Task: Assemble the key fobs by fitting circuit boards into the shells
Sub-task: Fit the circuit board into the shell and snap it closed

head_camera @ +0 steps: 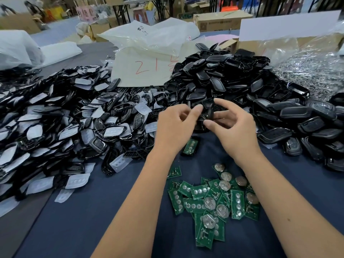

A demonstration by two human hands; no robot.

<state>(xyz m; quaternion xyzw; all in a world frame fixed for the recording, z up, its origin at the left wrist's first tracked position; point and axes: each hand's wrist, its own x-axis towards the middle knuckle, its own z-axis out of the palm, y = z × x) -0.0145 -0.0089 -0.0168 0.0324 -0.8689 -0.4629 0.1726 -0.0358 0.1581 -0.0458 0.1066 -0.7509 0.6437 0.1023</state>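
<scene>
Circuit boards [214, 203] on blue tablecloth [93, 220]

Bright, even overhead light; glare on the far plastic bags [149, 38]; background soft, edges bowed by wide-angle distortion.

A heap of shells [232, 84] is piled at the worktop's [96, 211] far right; a wider heap of button pads and frames [55, 118] is spread left. Circuit boards [210, 202] are scattered nearest, centre-right. Bags [149, 40], possibly of stock, are stacked behind.
</scene>
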